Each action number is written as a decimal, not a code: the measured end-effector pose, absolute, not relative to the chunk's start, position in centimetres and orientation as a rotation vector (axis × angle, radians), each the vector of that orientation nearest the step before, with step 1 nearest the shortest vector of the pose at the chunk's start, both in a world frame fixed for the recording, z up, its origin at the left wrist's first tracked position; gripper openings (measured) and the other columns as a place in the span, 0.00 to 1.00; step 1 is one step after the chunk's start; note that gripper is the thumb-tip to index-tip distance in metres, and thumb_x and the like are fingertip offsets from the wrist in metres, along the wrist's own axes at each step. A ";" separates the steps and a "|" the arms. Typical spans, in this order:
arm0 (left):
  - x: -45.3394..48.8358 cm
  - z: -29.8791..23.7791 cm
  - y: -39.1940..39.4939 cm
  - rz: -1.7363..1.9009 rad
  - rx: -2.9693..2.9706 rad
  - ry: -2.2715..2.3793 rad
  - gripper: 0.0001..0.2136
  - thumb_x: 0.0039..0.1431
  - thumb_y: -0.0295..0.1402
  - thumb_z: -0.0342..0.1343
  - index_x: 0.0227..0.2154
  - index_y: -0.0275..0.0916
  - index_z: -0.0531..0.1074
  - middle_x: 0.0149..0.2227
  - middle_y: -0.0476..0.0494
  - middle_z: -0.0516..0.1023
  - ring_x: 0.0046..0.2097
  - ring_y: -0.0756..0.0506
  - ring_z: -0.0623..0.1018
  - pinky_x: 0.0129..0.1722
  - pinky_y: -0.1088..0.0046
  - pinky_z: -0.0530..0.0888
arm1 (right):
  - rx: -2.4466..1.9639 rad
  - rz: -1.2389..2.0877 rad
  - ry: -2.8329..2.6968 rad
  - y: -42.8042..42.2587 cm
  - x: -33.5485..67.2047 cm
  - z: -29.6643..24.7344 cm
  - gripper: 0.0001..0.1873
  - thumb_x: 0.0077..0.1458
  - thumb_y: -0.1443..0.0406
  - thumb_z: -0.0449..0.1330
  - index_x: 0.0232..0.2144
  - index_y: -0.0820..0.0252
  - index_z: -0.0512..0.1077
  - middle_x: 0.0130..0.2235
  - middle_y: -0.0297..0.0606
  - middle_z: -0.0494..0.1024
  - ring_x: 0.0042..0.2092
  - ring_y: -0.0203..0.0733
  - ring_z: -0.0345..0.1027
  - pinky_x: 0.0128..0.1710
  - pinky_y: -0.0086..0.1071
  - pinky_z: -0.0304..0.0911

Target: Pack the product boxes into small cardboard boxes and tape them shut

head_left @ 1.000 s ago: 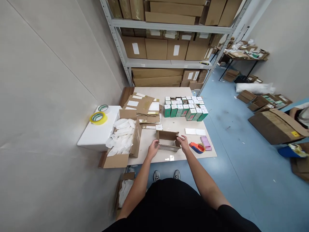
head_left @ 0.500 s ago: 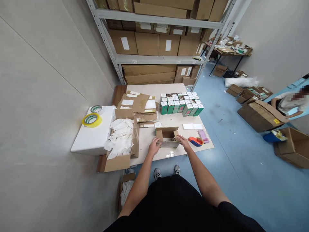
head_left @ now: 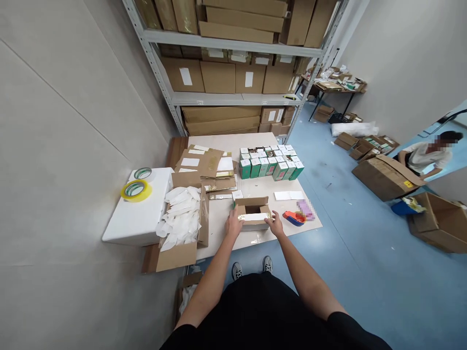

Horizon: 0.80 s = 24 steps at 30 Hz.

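Note:
A small open cardboard box [head_left: 253, 201] stands at the near edge of the table. My left hand [head_left: 233, 224] grips its left side, and my right hand [head_left: 275, 225] grips the right front corner. The near flap, with a white label [head_left: 254, 217] and strips of tape, shows between my hands. Behind the box's left corner sits a small white-topped carton [head_left: 237, 194]. An orange and blue tape dispenser [head_left: 294, 218] lies right of my right hand, beside a blurred purple item [head_left: 305, 208]. White folded paper [head_left: 289, 195] lies behind it.
Several green-and-white cartons [head_left: 272, 163] stand at the table's back right. Flattened cardboard [head_left: 204, 165] lies back left. A box of white packing pieces [head_left: 182, 214] and tape rolls [head_left: 136, 190] are at left. Shelving [head_left: 237, 99] rises behind. A person [head_left: 426, 155] sits at far right.
The near flap of the box has swung inward, so its white label now faces up. Both hands have shifted slightly at the box's sides. The whole view has tilted a little.

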<state>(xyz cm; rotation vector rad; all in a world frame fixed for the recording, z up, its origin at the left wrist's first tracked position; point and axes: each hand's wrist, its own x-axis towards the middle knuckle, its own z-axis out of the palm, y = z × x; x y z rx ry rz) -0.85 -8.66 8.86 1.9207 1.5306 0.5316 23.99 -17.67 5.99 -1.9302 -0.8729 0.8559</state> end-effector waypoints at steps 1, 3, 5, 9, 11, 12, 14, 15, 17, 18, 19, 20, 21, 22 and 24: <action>-0.8 9.2 -7.8 0.498 1.957 1.520 0.44 0.57 0.38 0.67 0.73 0.48 0.51 0.71 0.30 0.58 0.60 0.31 0.74 0.55 0.57 0.74 | -1.948 0.823 -0.853 -17.7 23.8 5.7 0.45 0.47 0.45 0.65 0.64 0.55 0.66 0.53 0.46 0.80 0.42 0.51 0.78 0.48 0.44 0.70; -0.8 10.0 -6.0 0.447 2.020 1.449 0.52 0.48 0.40 0.73 0.73 0.50 0.50 0.76 0.32 0.44 0.64 0.28 0.70 0.56 0.56 0.74 | -1.961 0.794 -0.847 -17.8 23.6 5.4 0.48 0.47 0.44 0.65 0.66 0.56 0.62 0.54 0.48 0.79 0.43 0.52 0.78 0.47 0.43 0.70; -0.7 10.6 -4.3 0.427 2.048 1.351 0.56 0.41 0.41 0.77 0.72 0.49 0.53 0.77 0.33 0.40 0.68 0.26 0.64 0.59 0.53 0.71 | -1.954 0.796 -0.861 -17.7 23.5 5.5 0.49 0.47 0.44 0.65 0.67 0.55 0.62 0.53 0.48 0.79 0.44 0.53 0.78 0.46 0.42 0.69; -0.7 10.2 -3.7 0.473 2.054 1.259 0.46 0.42 0.37 0.77 0.66 0.46 0.64 0.74 0.32 0.53 0.71 0.26 0.58 0.66 0.49 0.65 | -1.970 0.739 -0.897 -17.4 23.4 6.3 0.48 0.50 0.47 0.65 0.69 0.54 0.59 0.51 0.45 0.80 0.44 0.52 0.76 0.48 0.42 0.68; -0.9 9.3 -4.7 0.483 2.048 1.246 0.34 0.51 0.35 0.72 0.61 0.44 0.70 0.74 0.34 0.53 0.69 0.28 0.63 0.66 0.50 0.66 | -1.975 0.685 -0.947 -17.3 23.2 6.6 0.46 0.52 0.48 0.64 0.70 0.51 0.59 0.53 0.44 0.78 0.46 0.52 0.75 0.49 0.41 0.67; -1.1 8.7 -5.4 0.459 2.022 1.253 0.28 0.56 0.35 0.69 0.59 0.44 0.73 0.75 0.35 0.51 0.68 0.28 0.66 0.64 0.51 0.68 | -1.968 0.671 -0.973 -17.2 23.1 6.7 0.45 0.52 0.49 0.64 0.70 0.49 0.60 0.54 0.43 0.78 0.47 0.53 0.75 0.49 0.41 0.67; -1.5 7.6 -6.6 0.390 1.934 1.292 0.23 0.63 0.37 0.61 0.61 0.44 0.73 0.75 0.36 0.50 0.65 0.29 0.70 0.61 0.52 0.72 | -1.948 0.681 -1.001 -17.0 23.1 6.8 0.41 0.52 0.51 0.64 0.68 0.46 0.64 0.54 0.42 0.76 0.48 0.52 0.74 0.48 0.40 0.67; -1.6 7.1 -7.1 0.365 1.890 1.309 0.23 0.65 0.39 0.59 0.62 0.45 0.72 0.75 0.36 0.50 0.65 0.29 0.71 0.60 0.52 0.73 | -1.946 0.701 -1.006 -16.9 23.1 6.8 0.39 0.53 0.52 0.64 0.67 0.44 0.66 0.54 0.41 0.76 0.48 0.52 0.74 0.48 0.39 0.66; -1.7 6.6 -7.7 0.343 1.827 1.323 0.27 0.64 0.43 0.61 0.65 0.47 0.68 0.75 0.36 0.50 0.64 0.30 0.72 0.59 0.53 0.73 | -1.961 0.753 -1.009 -16.6 23.2 6.7 0.35 0.53 0.54 0.64 0.64 0.43 0.70 0.54 0.40 0.77 0.48 0.52 0.73 0.48 0.39 0.66; -1.6 6.4 -7.8 0.342 1.812 1.321 0.31 0.61 0.44 0.63 0.67 0.48 0.67 0.75 0.36 0.50 0.64 0.30 0.72 0.60 0.54 0.73 | -1.974 0.780 -1.007 -16.4 23.3 6.8 0.33 0.54 0.55 0.64 0.63 0.43 0.71 0.53 0.40 0.78 0.48 0.52 0.73 0.48 0.40 0.65; -1.5 6.3 -7.9 0.345 1.805 1.317 0.35 0.59 0.44 0.66 0.68 0.48 0.65 0.75 0.36 0.50 0.64 0.30 0.73 0.60 0.54 0.72 | -1.988 0.806 -1.005 -16.2 23.4 6.8 0.32 0.54 0.55 0.64 0.63 0.43 0.71 0.51 0.40 0.79 0.48 0.53 0.73 0.49 0.40 0.65; -1.3 6.3 -7.9 0.353 1.805 1.314 0.38 0.56 0.44 0.68 0.68 0.48 0.64 0.75 0.35 0.50 0.64 0.30 0.73 0.61 0.54 0.72 | -2.004 0.830 -1.004 -16.0 23.4 6.8 0.32 0.55 0.55 0.64 0.63 0.43 0.71 0.49 0.40 0.80 0.48 0.54 0.73 0.48 0.41 0.65; -1.1 6.3 -8.0 0.370 1.811 1.308 0.39 0.55 0.43 0.69 0.69 0.47 0.63 0.75 0.34 0.51 0.64 0.30 0.72 0.61 0.54 0.72 | -2.023 0.849 -1.000 -15.9 23.6 6.9 0.32 0.55 0.56 0.64 0.63 0.44 0.71 0.46 0.40 0.81 0.47 0.54 0.74 0.48 0.41 0.65; -0.8 6.3 -8.1 0.392 1.823 1.303 0.39 0.55 0.42 0.69 0.69 0.46 0.64 0.75 0.33 0.52 0.65 0.30 0.72 0.61 0.55 0.72 | -2.046 0.862 -0.993 -15.8 23.7 7.0 0.32 0.56 0.56 0.64 0.63 0.44 0.70 0.44 0.40 0.82 0.46 0.55 0.74 0.48 0.41 0.65; 0.0 6.2 -8.5 0.422 1.844 1.288 0.36 0.57 0.40 0.68 0.68 0.44 0.65 0.74 0.32 0.54 0.66 0.30 0.70 0.62 0.55 0.71 | -2.099 0.868 -0.986 -16.0 24.2 7.1 0.33 0.57 0.58 0.64 0.65 0.45 0.68 0.40 0.39 0.82 0.44 0.55 0.75 0.48 0.41 0.65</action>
